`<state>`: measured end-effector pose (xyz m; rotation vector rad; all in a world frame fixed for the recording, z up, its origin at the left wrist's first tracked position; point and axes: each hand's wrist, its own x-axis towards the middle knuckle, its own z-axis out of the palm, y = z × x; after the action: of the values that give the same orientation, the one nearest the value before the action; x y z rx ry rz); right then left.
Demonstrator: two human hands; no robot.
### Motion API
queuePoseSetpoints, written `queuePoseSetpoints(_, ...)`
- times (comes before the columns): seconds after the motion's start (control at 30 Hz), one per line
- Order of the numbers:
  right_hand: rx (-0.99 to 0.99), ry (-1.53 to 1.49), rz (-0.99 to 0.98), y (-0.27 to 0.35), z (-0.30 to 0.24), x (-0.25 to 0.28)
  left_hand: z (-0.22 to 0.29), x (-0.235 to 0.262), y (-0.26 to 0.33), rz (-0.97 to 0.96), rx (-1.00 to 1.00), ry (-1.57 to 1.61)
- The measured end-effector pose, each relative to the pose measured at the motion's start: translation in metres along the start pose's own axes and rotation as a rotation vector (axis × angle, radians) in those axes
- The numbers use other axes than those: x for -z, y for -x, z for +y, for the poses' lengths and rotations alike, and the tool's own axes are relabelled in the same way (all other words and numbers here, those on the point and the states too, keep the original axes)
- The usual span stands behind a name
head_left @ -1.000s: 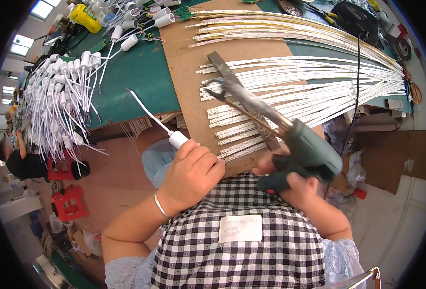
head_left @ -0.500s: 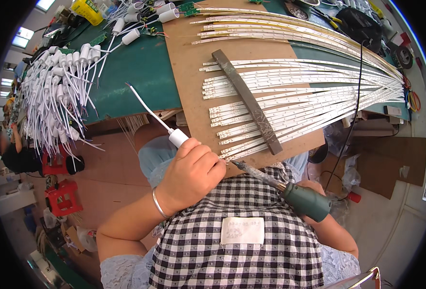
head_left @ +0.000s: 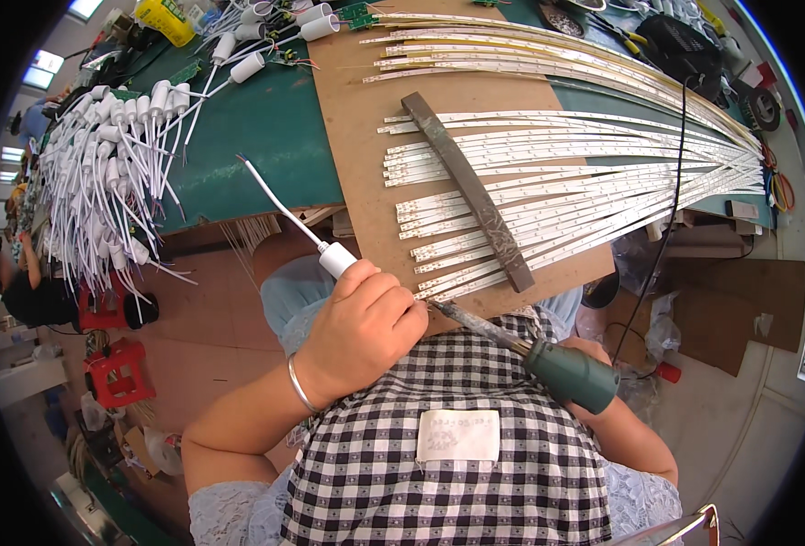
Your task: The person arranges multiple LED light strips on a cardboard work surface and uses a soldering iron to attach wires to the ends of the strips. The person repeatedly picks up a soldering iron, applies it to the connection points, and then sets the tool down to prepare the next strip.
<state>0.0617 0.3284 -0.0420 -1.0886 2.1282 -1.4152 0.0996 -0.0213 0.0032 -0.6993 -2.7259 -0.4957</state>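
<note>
My left hand [head_left: 366, 318] is closed around a white cylindrical cap [head_left: 337, 259] with a white cable sticking up from it. Its knuckles rest by the front edge of a brown board [head_left: 362, 164]. In my right hand [head_left: 593, 353] is a soldering iron [head_left: 571, 375] with a dark green handle, which hides most of the fingers. The iron's tip points left and reaches the end of the nearest LED strip, right beside my left fingers. Many white LED strips [head_left: 512, 218] fan across the board, and a grey-brown bar [head_left: 466, 191] lies across them.
On the left of the green table [head_left: 248, 146] is a heap of white caps with cables [head_left: 116, 164]. A black cord [head_left: 678, 173] hangs across the right side. Pliers [head_left: 634, 41] and a tape roll [head_left: 763, 109] lie at the far right. Another person [head_left: 34, 282] is at the far left.
The soldering iron and my right hand have shifted slightly left, bringing the tip closer to my left fingers. My left hand and the cap stay almost still.
</note>
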Motion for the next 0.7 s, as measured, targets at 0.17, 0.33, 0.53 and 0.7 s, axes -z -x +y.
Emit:
queuePoseSetpoints(0.17,-0.102,-0.260,-0.009,-0.017,-0.010,0.013,0.000,0.000,0.000,-0.012,0.006,0.010)
queuePoseSetpoints(0.33,-0.195,-0.768,0.234,-0.064,-0.040,-0.020,0.000,0.002,-0.001,-0.031,0.000,-0.006)
queuePoseSetpoints(0.53,-0.203,-0.885,0.100,-0.113,-0.041,-0.040,0.000,0.003,-0.002,-0.035,0.000,-0.015)
queuePoseSetpoints(0.7,-0.242,-0.781,0.077,-0.121,-0.039,-0.046,0.000,0.001,-0.002,-0.032,0.011,0.003)
